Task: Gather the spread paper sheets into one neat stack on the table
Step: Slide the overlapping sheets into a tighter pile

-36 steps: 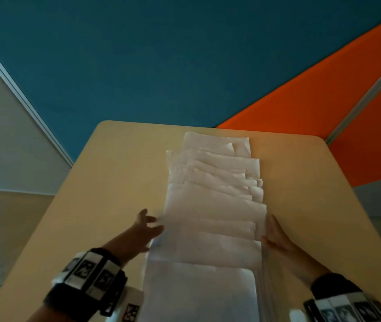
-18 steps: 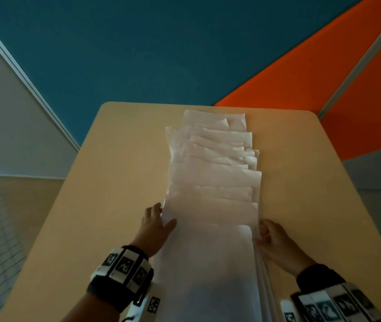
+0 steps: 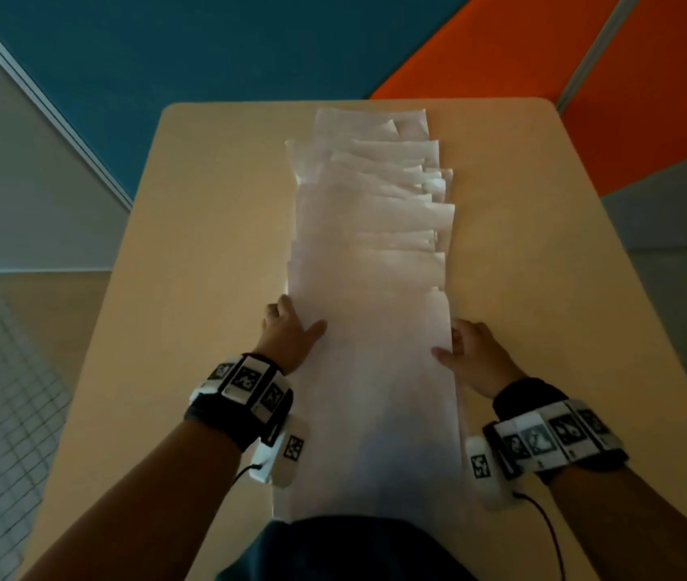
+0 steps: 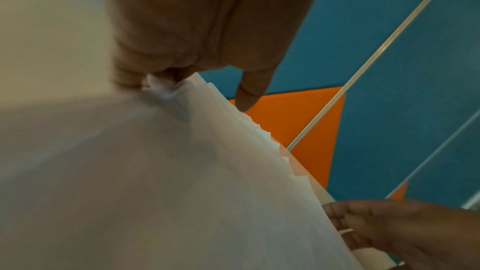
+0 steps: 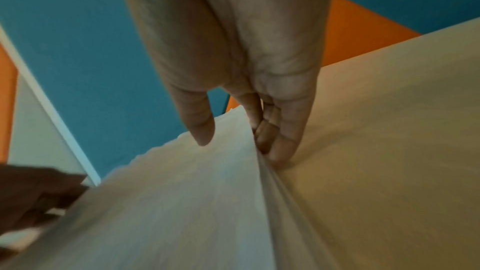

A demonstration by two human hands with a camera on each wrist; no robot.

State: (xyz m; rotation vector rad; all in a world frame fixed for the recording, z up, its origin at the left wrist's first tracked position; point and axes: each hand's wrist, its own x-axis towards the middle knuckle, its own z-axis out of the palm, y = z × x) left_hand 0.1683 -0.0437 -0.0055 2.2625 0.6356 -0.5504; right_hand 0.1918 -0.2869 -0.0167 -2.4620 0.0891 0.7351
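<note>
Head view first: the sheets (image 3: pixel 371 253) run in one long overlapping row down the middle of the counter (image 3: pixel 207 228), from its far edge to the near one. Against half a second ago, both hands have slid back toward the person along the row's two sides, and the nearest sheets now lie more squarely over one another, while the far ones are still fanned and crooked. To my eye the gathering is only started; most of the row has yet to be drawn in. The left hand (image 3: pixel 287 333) pinches the left edge, thumb on top. The right hand (image 3: pixel 473 354) does the same on the right edge. The black-and-white squares on the wristbands (image 3: pixel 245 383) are marker patterns, not writing; the paper looks blank.

Left wrist view: the fingers (image 4: pixel 135 69) are curled under the bunched paper edge, with the thumb (image 4: pixel 249 89) coming down from above. The other hand shows at the far side.

Right wrist view: the thumb (image 5: pixel 200 124) presses on top of the sheets (image 5: pixel 182 202) and the fingers (image 5: pixel 275 141) tuck under their edge, so this hand grips paper too. No label or print shows anywhere.
</note>
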